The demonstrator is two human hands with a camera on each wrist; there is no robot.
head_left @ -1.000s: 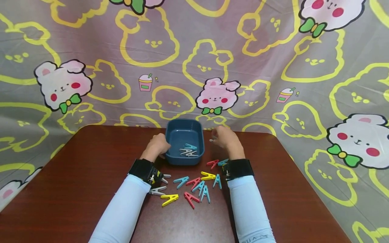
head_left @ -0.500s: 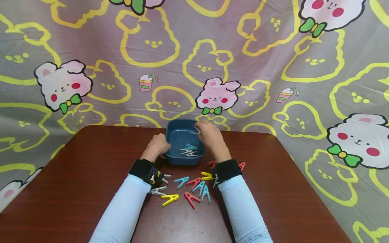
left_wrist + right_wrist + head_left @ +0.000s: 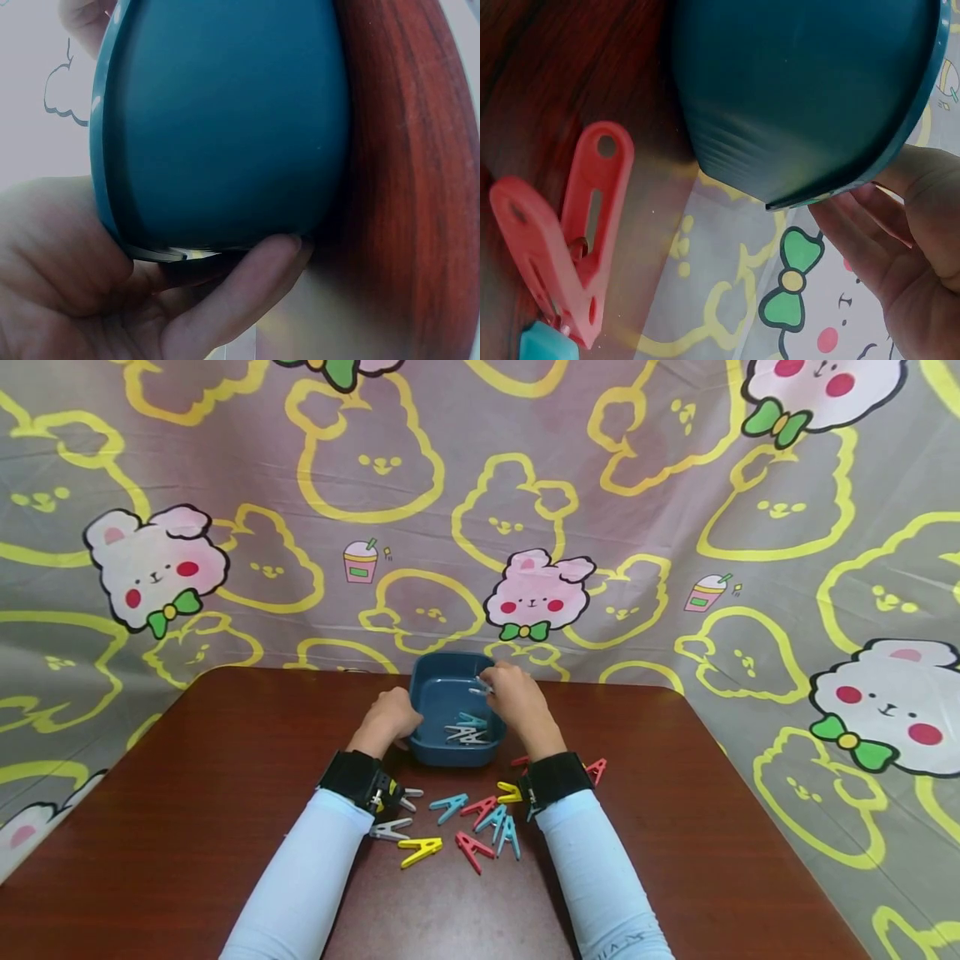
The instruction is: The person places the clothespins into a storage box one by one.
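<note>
A blue plastic bin [image 3: 442, 693] stands on the table, with a blue clothespin [image 3: 471, 720] and several grey clothespins [image 3: 467, 737] lying in it. At its left side my left hand [image 3: 390, 720] grips the rim; the left wrist view shows the thumb and fingers [image 3: 240, 292] around the bin's wall [image 3: 225, 127]. My right hand [image 3: 517, 702] is at the far right part of the rim, pinching a grey clothespin [image 3: 482, 688] that points inward over the bin. In the right wrist view the fingertips are behind the bin's edge [image 3: 885, 161], hiding the held clothespin.
Nearer the body lie loose clothespins: red [image 3: 474, 850], yellow [image 3: 422, 850], blue [image 3: 450, 807] and grey [image 3: 390, 830]. A red clothespin [image 3: 596, 770] lies right of the right wrist. The patterned cloth [image 3: 300, 568] hangs just behind the table [image 3: 247, 760].
My right hand has moved left from beside the bin to its right rim, carrying the grey clothespin over the bin. The left hand keeps its grip.
</note>
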